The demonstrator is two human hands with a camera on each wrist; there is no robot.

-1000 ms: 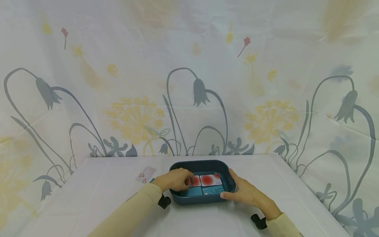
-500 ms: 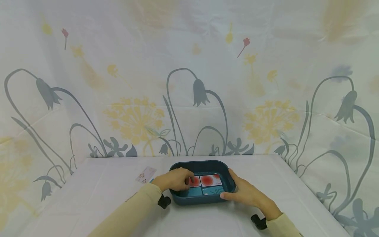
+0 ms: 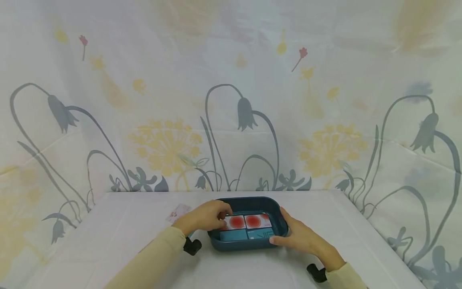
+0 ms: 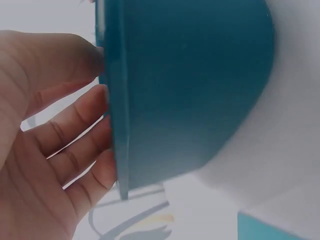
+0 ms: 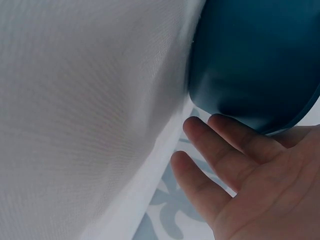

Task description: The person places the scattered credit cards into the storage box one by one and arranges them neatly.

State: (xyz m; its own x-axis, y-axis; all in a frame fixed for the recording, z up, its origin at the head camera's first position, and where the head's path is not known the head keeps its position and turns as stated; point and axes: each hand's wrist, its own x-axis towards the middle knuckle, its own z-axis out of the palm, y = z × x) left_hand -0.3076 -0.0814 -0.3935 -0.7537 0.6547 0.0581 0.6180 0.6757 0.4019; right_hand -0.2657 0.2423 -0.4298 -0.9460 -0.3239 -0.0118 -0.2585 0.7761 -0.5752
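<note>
A dark teal tray (image 3: 249, 245) stands on the table with flat cards lying in two rows. In its far row are a left red-and-white card (image 3: 236, 222) and a right red-and-white card (image 3: 258, 220); nearer lie a left teal card (image 3: 234, 235) and a right teal card (image 3: 260, 233). My left hand (image 3: 205, 218) hovers at the tray's left rim, fingers loosely bent and no held thing visible. The left wrist view shows its fingertips (image 4: 102, 95) behind the rim. My right hand (image 3: 304, 237) holds the tray's right end, thumb at the near rim, fingers along the outer wall.
A pale pink patterned card (image 3: 178, 212) lies left of the tray, partly behind my left forearm. Under that wrist a teal card (image 4: 262, 230) lies on the white-covered table (image 3: 137, 216). A flower-printed cloth (image 3: 231, 100) hangs behind.
My left hand has drawn back left and slightly up from inside the tray, uncovering more of the left red-and-white card. The right hand still holds the tray.
</note>
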